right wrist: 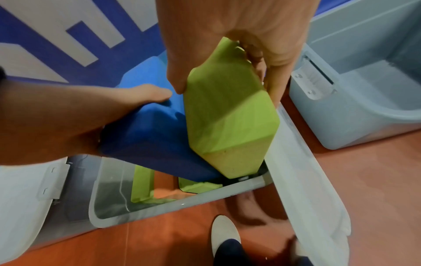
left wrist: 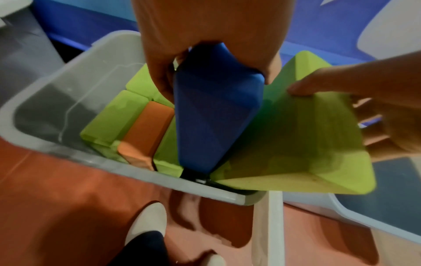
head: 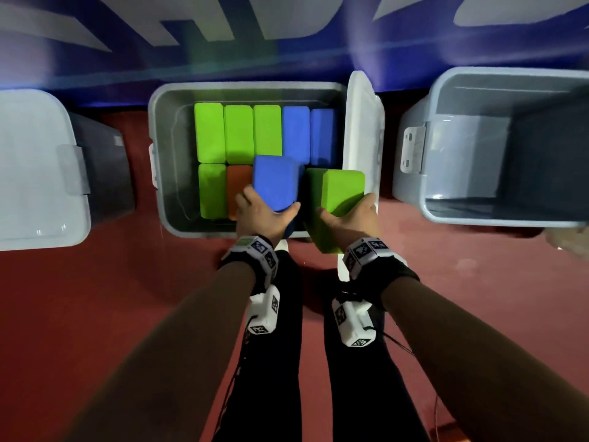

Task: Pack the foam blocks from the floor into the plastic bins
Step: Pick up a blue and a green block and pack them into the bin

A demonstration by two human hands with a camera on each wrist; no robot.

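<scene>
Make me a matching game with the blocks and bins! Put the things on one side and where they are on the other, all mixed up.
Things:
1. blue block
2. green block
3. orange block
4. right bin

Places or states:
A. holds no blocks that show
B. held in the left hand
C. lying in the middle bin
D. held in the right hand

Pairs: 1-B, 2-D, 3-C, 4-A

Both arms stretched forward and down; left hand (head: 259, 215) and right hand (head: 352, 220) each gripping, thumbs turned inward.
</scene>
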